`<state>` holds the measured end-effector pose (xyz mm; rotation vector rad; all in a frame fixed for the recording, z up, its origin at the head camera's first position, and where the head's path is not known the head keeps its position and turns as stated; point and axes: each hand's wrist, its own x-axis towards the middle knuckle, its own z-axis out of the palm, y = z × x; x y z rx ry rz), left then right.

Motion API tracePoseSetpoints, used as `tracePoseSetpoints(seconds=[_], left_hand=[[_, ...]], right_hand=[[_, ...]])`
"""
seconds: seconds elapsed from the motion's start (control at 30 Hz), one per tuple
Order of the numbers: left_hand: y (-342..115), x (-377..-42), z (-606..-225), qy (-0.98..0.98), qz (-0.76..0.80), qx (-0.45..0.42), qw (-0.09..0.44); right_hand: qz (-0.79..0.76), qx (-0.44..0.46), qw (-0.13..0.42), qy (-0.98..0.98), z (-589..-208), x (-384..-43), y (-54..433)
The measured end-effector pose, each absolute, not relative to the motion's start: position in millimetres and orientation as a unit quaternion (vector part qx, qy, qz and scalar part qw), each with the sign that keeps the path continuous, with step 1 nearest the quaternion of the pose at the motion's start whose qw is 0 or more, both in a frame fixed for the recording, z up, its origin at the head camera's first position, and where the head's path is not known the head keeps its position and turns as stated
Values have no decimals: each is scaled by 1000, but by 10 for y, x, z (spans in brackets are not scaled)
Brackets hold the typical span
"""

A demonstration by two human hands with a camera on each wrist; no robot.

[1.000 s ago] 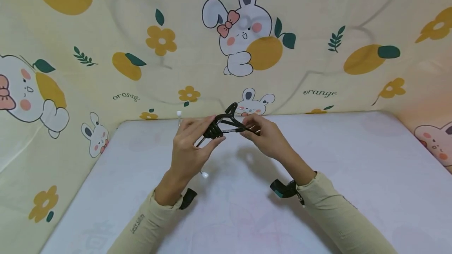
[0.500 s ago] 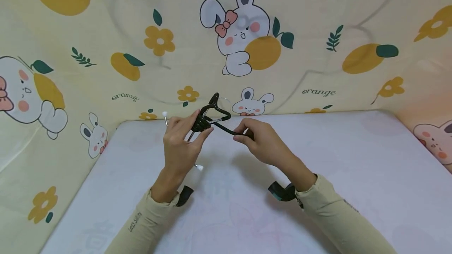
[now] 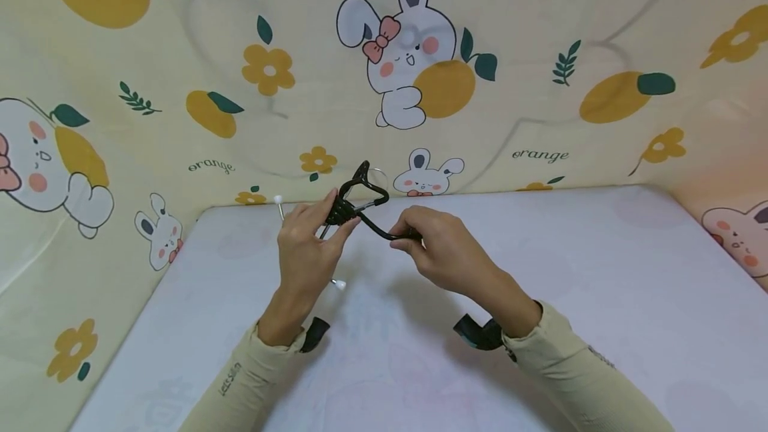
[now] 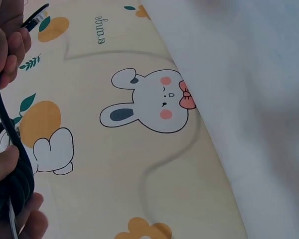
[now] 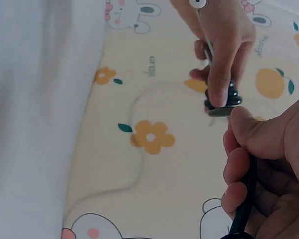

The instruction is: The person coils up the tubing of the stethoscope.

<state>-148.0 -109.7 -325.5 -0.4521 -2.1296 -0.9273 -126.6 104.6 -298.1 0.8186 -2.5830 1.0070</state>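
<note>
A stethoscope with black tubing is held in the air above the white table. My left hand grips the coiled tubing between thumb and fingers. The white eartips stick out on either side of that hand, and metal ear tubes show below the coil in the left wrist view. My right hand pinches a stretch of tubing that runs from the coil. A loop of tubing rises above the coil, with a thin silver ring beside it. My fingers hide part of the coil.
The white-covered table spreads below both hands. Behind it stands a cream backdrop printed with rabbits, oranges and flowers. Small black devices sit at both wrists, beside the beige sleeves.
My left hand has shifted left with the coil. The right hand has moved slightly lower and holds the tubing farther from the coil, where a stretch now runs between the hands.
</note>
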Motion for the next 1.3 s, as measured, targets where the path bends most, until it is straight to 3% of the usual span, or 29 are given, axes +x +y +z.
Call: tracePoseSetpoints(seconds=[0.17, 0.5, 0.73, 1.0, 1.3], left_hand=[[-1096, -1479, -3226, -840, -378, -162, 354], [-1152, -1464, -3121, -856, -449, -84, 243], [-1103, -1486, -3188, -854, -430, -116, 268], [-1039, -1465, -3289, -867, -304, -216, 330], [-996, -1422, -3294, -868, -196, -312, 332]], right_hand=[[320, 292, 143, -890, -2943, -1218, 1044], [270, 331, 164, -889, -2902, -1148, 1010], [239, 332, 180, -895, -2871, -1128, 1023], [227, 328, 225, -889, -2846, -1132, 1084], [239, 330, 237, -882, -2831, -1180, 1145]])
